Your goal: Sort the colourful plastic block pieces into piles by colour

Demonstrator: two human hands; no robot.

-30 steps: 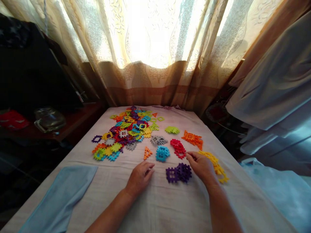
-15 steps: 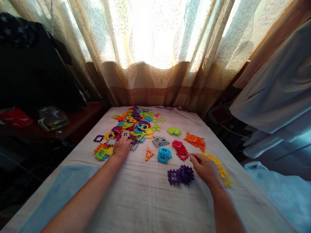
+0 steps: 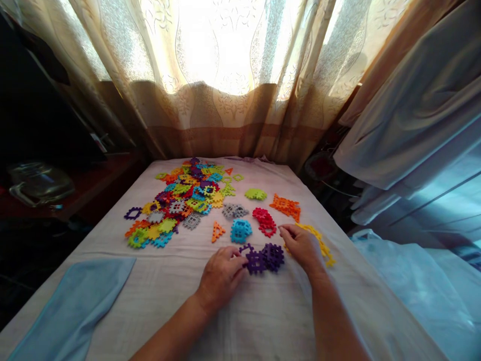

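My left hand [image 3: 222, 273] is closed on a purple interlocking piece [image 3: 246, 248], a toothed square frame, at the left edge of the purple pieces [image 3: 272, 256]. My right hand [image 3: 302, 246] hovers beside the yellow pieces [image 3: 319, 239] and partly covers them. Its thumb and fingers are pinched together; whether anything small is between them cannot be made out. Just beyond the hands lie red pieces [image 3: 264, 221], blue pieces [image 3: 240, 230] and an orange triangle piece [image 3: 217, 231].
A mixed heap of coloured pieces [image 3: 188, 193] spreads over the left rear of the sheet-covered table [image 3: 263, 321]. Grey [image 3: 235, 210], lime green [image 3: 256, 194] and orange pieces [image 3: 285, 206] lie in separate groups. A blue cloth [image 3: 75, 301] rests at front left.
My left hand has moved from the mixed heap toward me and right, bringing a purple piece to the purple group. My right hand stays near the yellow pieces. The view has shifted right.
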